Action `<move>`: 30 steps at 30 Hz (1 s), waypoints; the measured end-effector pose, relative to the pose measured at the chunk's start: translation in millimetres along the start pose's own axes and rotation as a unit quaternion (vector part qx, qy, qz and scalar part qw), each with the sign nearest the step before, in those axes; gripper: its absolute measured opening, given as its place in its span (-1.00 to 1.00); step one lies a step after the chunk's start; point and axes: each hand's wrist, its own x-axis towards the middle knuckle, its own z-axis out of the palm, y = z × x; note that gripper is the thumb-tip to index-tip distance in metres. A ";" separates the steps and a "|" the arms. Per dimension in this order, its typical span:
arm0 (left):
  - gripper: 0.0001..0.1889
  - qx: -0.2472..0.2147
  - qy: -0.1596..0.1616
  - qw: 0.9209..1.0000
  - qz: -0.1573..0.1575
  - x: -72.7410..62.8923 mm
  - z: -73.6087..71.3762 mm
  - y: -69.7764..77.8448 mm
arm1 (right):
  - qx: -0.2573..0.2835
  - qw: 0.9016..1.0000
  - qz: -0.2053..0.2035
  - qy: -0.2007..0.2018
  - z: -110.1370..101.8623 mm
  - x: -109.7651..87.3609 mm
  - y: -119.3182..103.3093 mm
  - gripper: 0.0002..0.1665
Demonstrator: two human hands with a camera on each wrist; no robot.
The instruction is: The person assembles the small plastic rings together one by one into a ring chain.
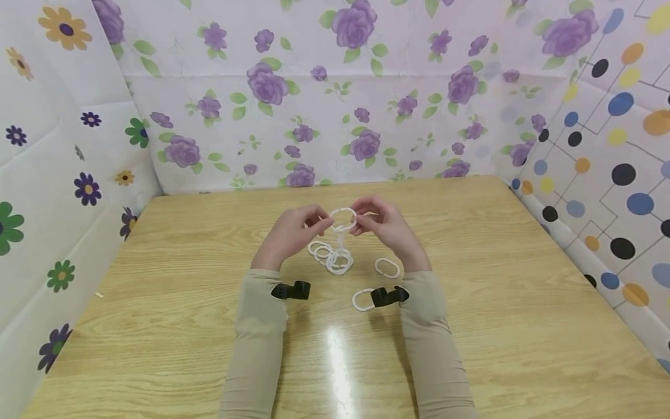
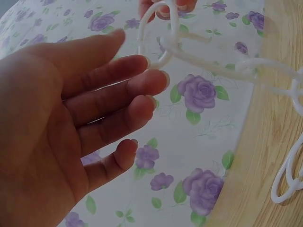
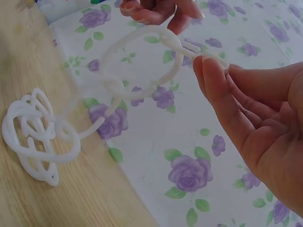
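Observation:
White plastic chain links hang between the two hands in the head view. My right hand (image 1: 382, 224) pinches a white link (image 3: 215, 58) between thumb and fingertips. This link overlaps a larger-looking link (image 3: 105, 59) at the top of the chain. My left hand (image 2: 90, 104) has its thumb apart from its loosely bent fingers, the index fingertip right at the upper link (image 2: 142, 33). From there the chain runs down to a cluster of joined links (image 1: 340, 269) on the table.
Two loose links lie on the wooden table (image 1: 157, 326): one link (image 1: 387, 276) below the right hand, another link (image 1: 356, 301) partly hidden by the right wrist's black camera (image 1: 387, 297). Flowered sheets (image 1: 314, 105) stand behind the table, with patterned ones at both sides.

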 end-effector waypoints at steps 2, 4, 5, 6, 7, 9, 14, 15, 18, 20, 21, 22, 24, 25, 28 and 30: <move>-0.74 0.004 0.002 1.000 0.003 -0.2 0.1 0.0 | -0.007 1.000 0.001 -0.006 1.1 0.4 2.1 -0.71; -0.74 0.006 0.003 1.000 0.002 -0.5 0.0 0.1 | -0.010 1.000 0.000 -0.007 2.3 0.6 3.4 -0.70; -0.74 0.008 0.004 1.000 -0.001 -0.6 -0.1 -0.1 | -0.010 1.000 -0.002 -0.007 2.7 0.7 3.9 -0.70; -0.73 0.010 0.003 1.000 -0.005 -0.7 -0.1 -0.4 | -0.008 1.000 -0.002 -0.006 3.1 0.6 4.4 -0.70; -0.72 0.011 0.002 1.000 -0.011 -0.8 -0.2 -0.8 | -0.007 1.000 -0.003 -0.005 3.3 0.6 4.8 -0.71; -0.71 0.012 -0.005 1.000 -0.024 -0.8 -0.1 -1.7 | -0.003 1.000 -0.002 -0.006 3.7 0.7 5.8 -0.71; -0.70 0.008 -0.030 0.999 -0.039 -0.2 1.4 -3.8 | -0.015 0.999 0.009 -0.040 2.5 1.1 8.6 -0.70; -0.71 0.008 -0.032 0.999 -0.037 0.1 1.7 -4.0 | -0.023 0.998 0.012 -0.052 1.6 1.0 9.0 -0.70; -0.75 0.011 -0.034 0.999 -0.030 1.0 2.4 -3.9 | -0.065 0.994 0.021 -0.087 -2.4 0.2 10.5 -0.67; -0.77 0.017 -0.034 0.999 -0.027 1.5 2.9 -4.0 | -0.106 0.988 0.031 -0.112 -6.3 -0.9 12.2 -0.61; -0.78 0.020 -0.034 0.999 -0.025 1.7 2.9 -4.1 | -0.130 0.983 0.035 -0.129 -8.7 -1.5 14.2 -0.58; -0.79 0.024 -0.034 0.999 -0.022 1.9 3.2 -4.3 | -0.156 0.976 0.043 -0.146 -11.1 -2.4 15.5 -0.54; -0.80 0.033 -0.035 0.999 -0.019 2.2 3.7 -4.8 | -0.208 0.960 0.062 -0.180 -16.3 -5.0 18.7 -0.47; -0.80 0.035 -0.037 0.999 -0.019 2.2 4.1 -5.1 | -0.232 0.950 0.072 -0.194 -19.1 -7.0 20.2 -0.45; -0.79 0.040 -0.041 0.998 -0.018 2.4 5.8 -6.2 | -0.284 0.929 0.096 -0.218 -29.0 -14.4 25.7 -0.44; -0.79 0.040 -0.044 0.998 -0.018 2.3 7.1 -6.9 | -0.301 0.923 0.113 -0.211 -36.1 -20.5 30.9 -0.50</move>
